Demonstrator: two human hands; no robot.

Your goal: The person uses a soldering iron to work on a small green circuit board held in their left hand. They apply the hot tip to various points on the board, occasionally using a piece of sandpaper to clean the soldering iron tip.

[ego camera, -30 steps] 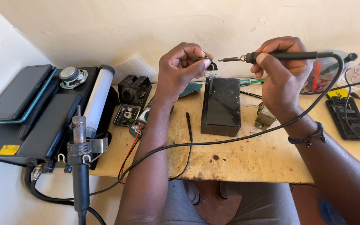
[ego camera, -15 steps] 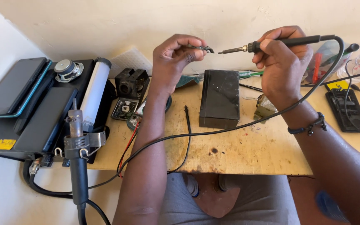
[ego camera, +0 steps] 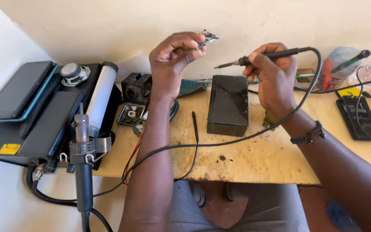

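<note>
Black soldering iron (ego camera: 271,56), one; hands (ego camera: 172,53), two

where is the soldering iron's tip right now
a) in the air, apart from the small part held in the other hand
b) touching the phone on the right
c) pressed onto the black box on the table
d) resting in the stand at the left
a: the right hand holds the soldering iron raised above the black box, its tip short of the small part pinched in the left hand.
</note>
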